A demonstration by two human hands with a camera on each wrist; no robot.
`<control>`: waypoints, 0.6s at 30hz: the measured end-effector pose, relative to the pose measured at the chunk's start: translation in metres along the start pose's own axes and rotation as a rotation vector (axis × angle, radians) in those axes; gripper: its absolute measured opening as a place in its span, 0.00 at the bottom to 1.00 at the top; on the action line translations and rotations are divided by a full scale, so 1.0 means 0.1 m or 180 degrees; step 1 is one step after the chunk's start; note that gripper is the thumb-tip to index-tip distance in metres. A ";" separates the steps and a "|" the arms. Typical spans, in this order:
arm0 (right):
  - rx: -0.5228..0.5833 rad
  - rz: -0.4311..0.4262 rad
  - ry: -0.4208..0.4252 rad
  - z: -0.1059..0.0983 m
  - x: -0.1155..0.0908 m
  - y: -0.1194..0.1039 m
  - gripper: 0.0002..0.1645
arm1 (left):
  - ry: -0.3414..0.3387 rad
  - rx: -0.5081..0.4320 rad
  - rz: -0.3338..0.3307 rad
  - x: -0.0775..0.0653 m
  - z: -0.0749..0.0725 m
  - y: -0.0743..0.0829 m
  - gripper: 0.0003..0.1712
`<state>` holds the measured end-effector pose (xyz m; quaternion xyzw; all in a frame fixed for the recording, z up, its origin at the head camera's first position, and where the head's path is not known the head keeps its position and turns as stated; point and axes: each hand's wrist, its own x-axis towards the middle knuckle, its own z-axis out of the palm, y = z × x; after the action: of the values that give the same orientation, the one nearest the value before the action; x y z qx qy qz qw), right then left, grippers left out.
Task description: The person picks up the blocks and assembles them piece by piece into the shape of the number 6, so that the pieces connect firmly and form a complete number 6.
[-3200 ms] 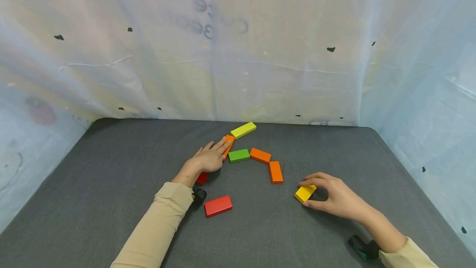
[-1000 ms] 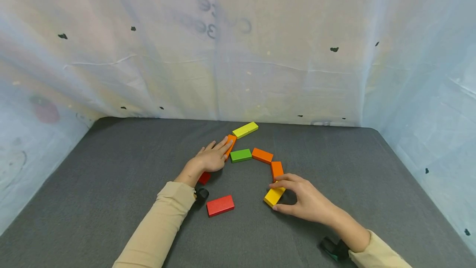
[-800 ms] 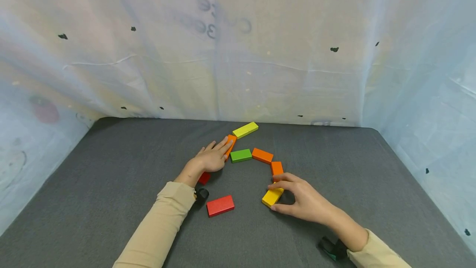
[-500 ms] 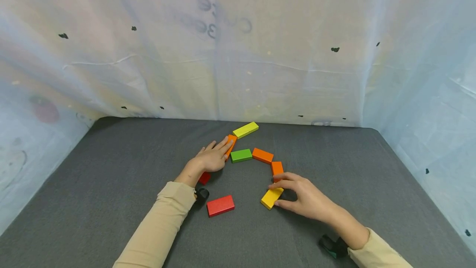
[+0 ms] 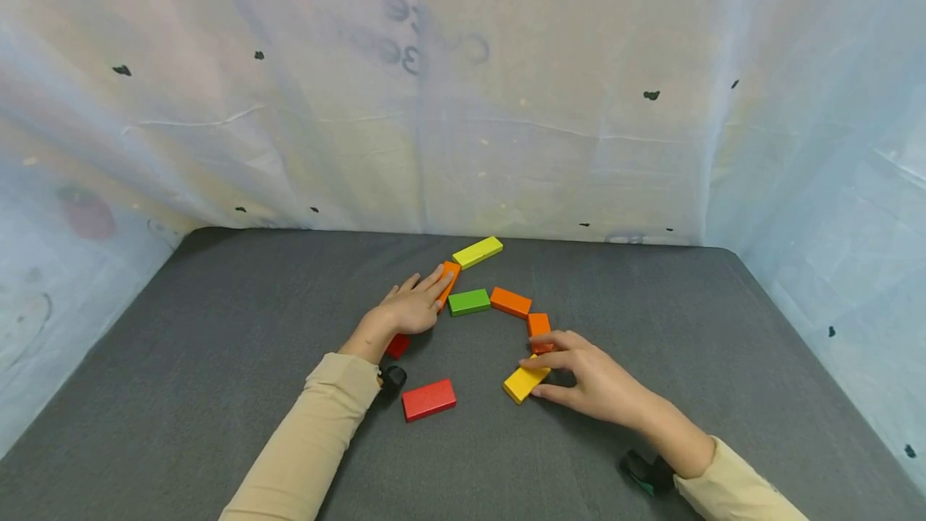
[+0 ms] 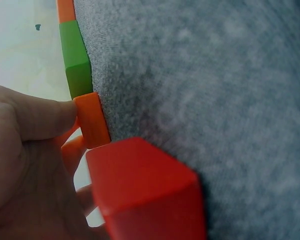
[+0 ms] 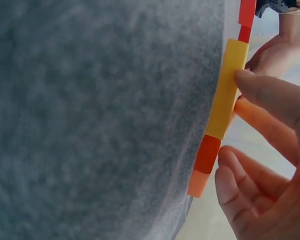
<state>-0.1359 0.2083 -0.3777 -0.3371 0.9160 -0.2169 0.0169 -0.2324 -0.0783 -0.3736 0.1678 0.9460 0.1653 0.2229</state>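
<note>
My right hand [image 5: 593, 378] pinches a yellow block [image 5: 521, 386] between thumb and fingers, low over the table. In the right wrist view the thumb lies on the face of this yellow block [image 7: 227, 92], and a finger shows behind it. The block's far end meets an orange block [image 5: 538, 325], partly covered by my fingers. My left hand [image 5: 407, 313] reaches forward with straight, spread fingers and rests on another orange block [image 5: 452, 272]. In the left wrist view the thumb touches the corner of this orange block [image 6: 93, 120].
A green block [image 5: 469, 302] and an orange block [image 5: 510, 301] continue the curved row. A lime-yellow block [image 5: 477, 252] lies at the back. One red block [image 5: 397, 346] is partly hidden by my left wrist; another red block [image 5: 429, 400] lies nearer. Pale sheeting [image 5: 463, 143] surrounds the grey table [image 5: 289, 264].
My right hand has moved the yellow block left from the table's right side to the orange block's near end, lately shifting it slightly further left. The left hand has stayed in place.
</note>
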 end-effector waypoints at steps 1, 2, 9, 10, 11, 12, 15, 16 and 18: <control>-0.0026 -0.0002 0.0039 0.00 0.00 0.00 0.21 | 0.0000 -0.0013 -0.0002 0.00 0.00 0.00 0.31; -0.0046 0.0001 0.0077 0.01 0.01 0.00 0.21 | 0.0002 -0.0024 -0.0004 -0.01 0.00 0.00 0.31; 0.0074 0.0196 0.0088 0.01 0.03 0.00 0.21 | 0.0017 -0.0011 0.0031 -0.01 0.00 0.00 0.32; 0.0122 0.0215 0.0066 0.01 0.03 0.01 0.21 | 0.0017 -0.0009 0.0033 -0.01 0.00 0.00 0.32; 0.0164 0.0229 0.0045 0.01 0.03 0.01 0.21 | 0.0018 -0.0010 0.0034 -0.01 0.00 0.00 0.32; 0.0203 0.0236 0.0026 0.01 0.04 0.02 0.21 | 0.0020 -0.0010 0.0032 -0.01 0.00 0.00 0.32; 0.0263 0.0227 -0.0008 0.00 0.04 0.03 0.21 | 0.0027 -0.0014 0.0040 -0.01 0.00 0.00 0.32; 0.0262 0.0220 -0.0012 0.00 0.04 0.03 0.21 | 0.0030 -0.0014 0.0044 0.00 0.01 0.00 0.32; 0.0264 0.0208 -0.0002 0.00 0.04 0.04 0.21 | 0.0036 -0.0007 0.0051 0.00 0.01 -0.01 0.32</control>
<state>-0.1411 0.2085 -0.3787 -0.3060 0.9168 -0.2539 0.0383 -0.2321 -0.0786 -0.3748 0.1742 0.9457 0.1691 0.2163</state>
